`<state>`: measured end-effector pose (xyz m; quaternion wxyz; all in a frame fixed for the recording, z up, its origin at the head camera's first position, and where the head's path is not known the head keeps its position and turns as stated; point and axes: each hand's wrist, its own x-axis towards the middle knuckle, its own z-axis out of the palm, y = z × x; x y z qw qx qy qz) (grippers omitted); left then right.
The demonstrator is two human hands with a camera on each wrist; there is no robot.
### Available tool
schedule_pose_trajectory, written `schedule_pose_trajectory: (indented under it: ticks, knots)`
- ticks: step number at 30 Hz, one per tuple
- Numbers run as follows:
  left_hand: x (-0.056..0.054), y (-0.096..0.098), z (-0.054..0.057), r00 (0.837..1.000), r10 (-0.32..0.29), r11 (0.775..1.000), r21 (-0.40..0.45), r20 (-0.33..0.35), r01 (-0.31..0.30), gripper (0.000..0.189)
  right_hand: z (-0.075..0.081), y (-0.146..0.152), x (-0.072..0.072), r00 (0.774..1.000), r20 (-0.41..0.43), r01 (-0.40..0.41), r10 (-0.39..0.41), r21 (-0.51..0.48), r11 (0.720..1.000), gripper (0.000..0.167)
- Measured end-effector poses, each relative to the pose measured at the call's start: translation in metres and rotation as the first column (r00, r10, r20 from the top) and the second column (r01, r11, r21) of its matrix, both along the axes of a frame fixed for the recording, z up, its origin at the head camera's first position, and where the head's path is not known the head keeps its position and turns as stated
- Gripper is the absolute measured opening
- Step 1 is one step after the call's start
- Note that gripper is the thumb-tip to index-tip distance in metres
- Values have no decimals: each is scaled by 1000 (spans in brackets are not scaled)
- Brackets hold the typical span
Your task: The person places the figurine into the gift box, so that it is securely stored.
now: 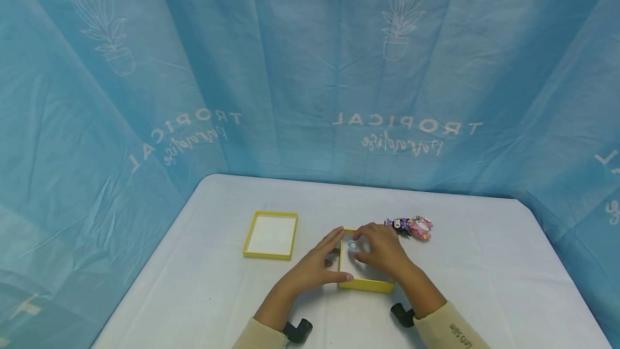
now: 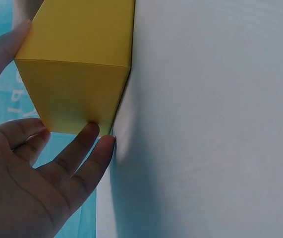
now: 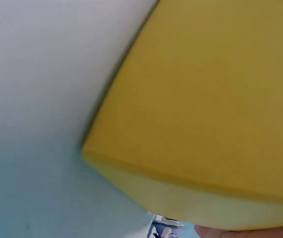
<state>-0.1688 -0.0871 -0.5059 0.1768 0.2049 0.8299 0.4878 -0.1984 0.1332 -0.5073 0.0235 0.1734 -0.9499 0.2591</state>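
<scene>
A yellow box [image 1: 366,285] with a pale interior stands open-topped on the table. My left hand [image 1: 315,271] spans its left side, thumb at the near corner and fingers toward the far corner. In the left wrist view the fairly straight, spread fingers of that hand [image 2: 37,178] touch the yellow box [image 2: 77,94]. Over the opening, my right hand [image 1: 382,249] pinches a small light-blue figurine [image 1: 352,245] between thumb and forefinger. The right wrist view shows mostly the box's yellow wall [image 3: 196,109]; the figurine is hidden there.
A shallow yellow-rimmed lid [image 1: 269,256] lies inside up to the left. Beyond the right hand lie a purple-and-black figurine [image 1: 399,224] and a pink figurine [image 1: 420,228], side by side. A white cloth covers the table [image 1: 484,263], and blue curtains [image 1: 310,69] hang behind it.
</scene>
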Motion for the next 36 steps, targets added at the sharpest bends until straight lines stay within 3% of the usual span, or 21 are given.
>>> schedule_pose_trajectory:
  ticks: [10,19,36]
  knots:
    - [0,0,-1,1000,10,1000,-2,2,-10,101,-2,-9,3,997,-25,68,-66,91,993,31]
    - [0,0,0,1000,11,1000,-12,-9,-11,102,-5,-12,3,994,-86,87,-71,205,975,35]
    - [-1,0,-3,1000,10,1000,9,-7,-10,101,-5,-14,5,993,-100,92,-68,260,961,35]
